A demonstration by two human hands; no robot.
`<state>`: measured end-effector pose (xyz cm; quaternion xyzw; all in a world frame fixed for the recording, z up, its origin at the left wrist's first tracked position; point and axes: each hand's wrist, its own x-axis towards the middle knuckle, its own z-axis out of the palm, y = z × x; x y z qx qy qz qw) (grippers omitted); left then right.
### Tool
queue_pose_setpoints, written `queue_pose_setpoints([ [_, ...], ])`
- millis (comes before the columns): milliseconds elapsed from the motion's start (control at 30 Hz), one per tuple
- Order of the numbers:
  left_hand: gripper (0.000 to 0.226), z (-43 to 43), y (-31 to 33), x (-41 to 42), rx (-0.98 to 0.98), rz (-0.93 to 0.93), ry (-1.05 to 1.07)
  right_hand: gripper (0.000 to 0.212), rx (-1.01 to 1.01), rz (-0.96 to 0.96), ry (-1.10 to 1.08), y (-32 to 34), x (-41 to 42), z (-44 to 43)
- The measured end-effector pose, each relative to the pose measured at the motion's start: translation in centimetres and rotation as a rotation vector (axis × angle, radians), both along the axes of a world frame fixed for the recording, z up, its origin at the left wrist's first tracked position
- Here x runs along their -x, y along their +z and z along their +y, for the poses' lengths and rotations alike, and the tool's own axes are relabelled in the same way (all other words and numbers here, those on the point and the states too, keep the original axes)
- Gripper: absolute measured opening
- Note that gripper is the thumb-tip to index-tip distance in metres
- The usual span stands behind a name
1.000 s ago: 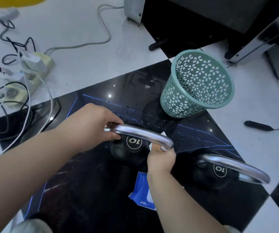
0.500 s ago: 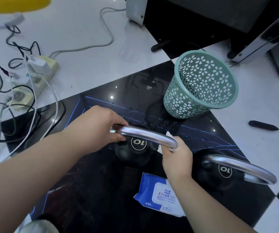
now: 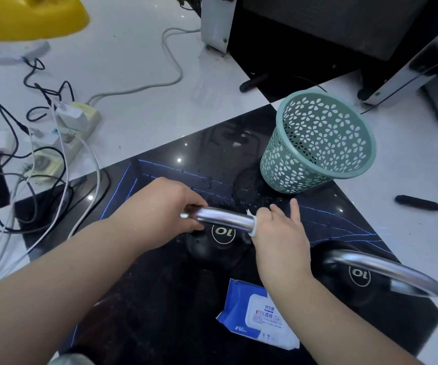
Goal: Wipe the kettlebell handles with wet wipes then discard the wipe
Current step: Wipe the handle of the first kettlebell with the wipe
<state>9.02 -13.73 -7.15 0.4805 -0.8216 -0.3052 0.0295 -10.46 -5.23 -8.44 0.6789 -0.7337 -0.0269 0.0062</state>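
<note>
Two black kettlebells marked "10" stand on a black floor tile. My left hand (image 3: 166,206) grips the left end of the near kettlebell's chrome handle (image 3: 225,218). My right hand (image 3: 278,233) wraps a white wet wipe (image 3: 250,213) around that handle's right end, with the index finger lifted. Only small bits of the wipe show at the edges of the hand. The second kettlebell (image 3: 357,277) stands to the right, its chrome handle untouched. A blue wet wipe pack (image 3: 254,316) lies flat under my right forearm.
A teal perforated basket (image 3: 318,143) stands behind the kettlebells, leaning right. Power strips and tangled cables (image 3: 54,143) cover the floor at left. A yellow object sits at top left. Dark furniture with metal legs fills the top right. A black cable end lies at right.
My right hand has climbed from under the handle's right end onto its top, wrapping the wipe around it. The left hand has kept its grip.
</note>
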Motion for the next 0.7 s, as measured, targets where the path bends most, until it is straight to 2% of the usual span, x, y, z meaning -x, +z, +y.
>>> queue_pose_setpoints([
  [100,0.019,0.0,-0.1,0.0,0.011,-0.006,-0.001,0.066,0.055,0.004,0.097,0.2,-1.3,-0.4],
  [133,0.019,0.0,-0.1,0.0,0.016,-0.004,-0.006,0.071,0.087,0.02,0.11,0.1,-1.8,-0.8],
  [167,0.019,0.0,-0.1,0.0,0.019,-0.004,-0.01,0.066,0.08,0.031,0.106,0.1,-2.3,-1.0],
  [267,0.018,-0.1,-0.2,-0.1,0.026,0.001,-0.016,0.026,0.116,0.088,0.084,-0.1,-3.7,-1.6],
  [433,0.018,0.0,-0.3,-0.1,0.035,0.009,-0.014,0.027,0.131,0.08,0.018,0.0,-4.7,-2.1],
  [533,0.016,0.3,-0.4,0.0,0.066,-0.011,-0.02,0.016,0.091,0.016,0.009,0.0,-4.7,-1.8],
  [567,0.015,0.5,-0.5,0.0,0.075,-0.025,-0.026,0.02,0.065,-0.008,0.021,0.1,-4.5,-1.5],
  [633,0.02,0.9,-0.6,0.1,0.081,-0.05,-0.036,0.062,-0.058,-0.045,0.034,0.9,-3.5,-0.9],
  [667,0.03,1.1,-0.5,0.2,0.084,-0.063,-0.04,0.075,-0.128,-0.105,-0.004,1.8,-2.6,-0.6],
  [700,0.043,1.4,-0.1,0.3,0.088,-0.072,-0.041,0.076,-0.187,-0.196,-0.058,2.8,-1.7,-0.4],
])
